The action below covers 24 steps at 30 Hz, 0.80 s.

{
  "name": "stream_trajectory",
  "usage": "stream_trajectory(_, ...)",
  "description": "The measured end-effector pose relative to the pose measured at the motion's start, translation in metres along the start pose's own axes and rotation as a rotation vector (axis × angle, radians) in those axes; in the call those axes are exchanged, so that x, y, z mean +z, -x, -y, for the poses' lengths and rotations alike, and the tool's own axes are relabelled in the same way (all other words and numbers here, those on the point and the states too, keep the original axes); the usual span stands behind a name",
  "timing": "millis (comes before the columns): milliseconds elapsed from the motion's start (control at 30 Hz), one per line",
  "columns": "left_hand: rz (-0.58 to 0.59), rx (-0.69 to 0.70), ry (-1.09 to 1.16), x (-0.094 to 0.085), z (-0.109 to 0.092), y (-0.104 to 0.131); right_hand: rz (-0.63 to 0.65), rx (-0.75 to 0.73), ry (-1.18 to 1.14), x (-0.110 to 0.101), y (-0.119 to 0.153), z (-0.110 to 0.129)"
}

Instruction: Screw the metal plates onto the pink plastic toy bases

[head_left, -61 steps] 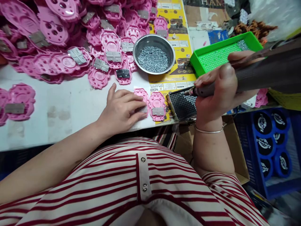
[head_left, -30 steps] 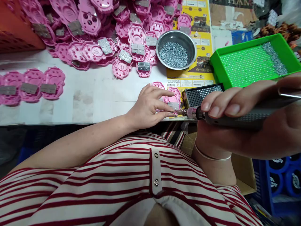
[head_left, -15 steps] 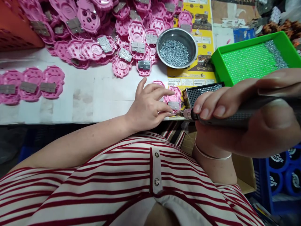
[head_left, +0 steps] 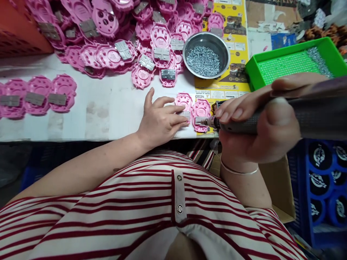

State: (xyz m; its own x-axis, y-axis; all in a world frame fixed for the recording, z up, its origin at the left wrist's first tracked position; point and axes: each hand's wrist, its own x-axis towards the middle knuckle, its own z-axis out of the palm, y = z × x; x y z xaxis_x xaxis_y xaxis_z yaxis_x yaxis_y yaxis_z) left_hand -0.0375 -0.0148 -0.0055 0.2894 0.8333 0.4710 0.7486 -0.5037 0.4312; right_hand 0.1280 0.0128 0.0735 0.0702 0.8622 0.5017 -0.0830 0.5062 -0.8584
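Note:
Two pink plastic pieces with grey metal plates lie side by side at the table's front edge. My left hand point(head_left: 159, 119) rests with spread fingers, its fingertips touching the left pink piece point(head_left: 184, 103). Wrapped round a dark electric screwdriver point(head_left: 249, 124), my right hand point(head_left: 260, 126) is to the right of them. The screwdriver's tip is at the metal plate of the right pink piece point(head_left: 201, 107). Whether a screw is under the tip cannot be seen. Behind the pieces stands a metal bowl point(head_left: 206, 74) of small screws.
A green tray point(head_left: 252, 77) with screws stands at the right, partly behind my right hand. Many pink pieces point(head_left: 108, 57) are heaped at the back, and several form a row point(head_left: 61, 86) at the left. An orange basket point(head_left: 21, 34) is at the back left.
My left hand has moved left, from the right pink piece to the left one. My right hand and the screwdriver have shifted left, the tip now over the right piece's plate.

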Motion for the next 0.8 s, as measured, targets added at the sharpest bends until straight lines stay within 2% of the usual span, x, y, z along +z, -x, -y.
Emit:
stream_trajectory(100, 0.003, 0.028, -0.018, 0.002, 0.002, 0.001, -0.067, -0.167, -0.06, 0.004, 0.003, -0.015)
stream_trajectory(167, 0.0, 0.047, -0.026, 0.003, 0.003, 0.001, -0.095, -0.199, -0.082, 0.008, 0.004, -0.021)
stream_trajectory(300, 0.0, 0.056, -0.022, 0.004, 0.002, 0.002, -0.194, -0.119, -0.112, 0.016, -0.001, -0.029)
stream_trajectory(433, 0.007, 0.041, 0.003, 0.001, 0.0, 0.001, -0.178, -0.136, -0.157, 0.023, -0.006, -0.031)
stream_trajectory(533, -0.046, -0.015, 0.018, -0.004, 0.0, -0.003, -0.198, -0.126, -0.073, 0.025, -0.007, -0.024)
stream_trajectory(667, -0.068, -0.041, 0.02, -0.008, 0.002, -0.008, -0.145, -0.133, -0.082, 0.023, -0.007, -0.006)
stream_trajectory(800, -0.094, 0.027, 0.047, -0.005, 0.004, -0.007, 0.037, -0.223, -0.021, 0.018, -0.009, 0.013)
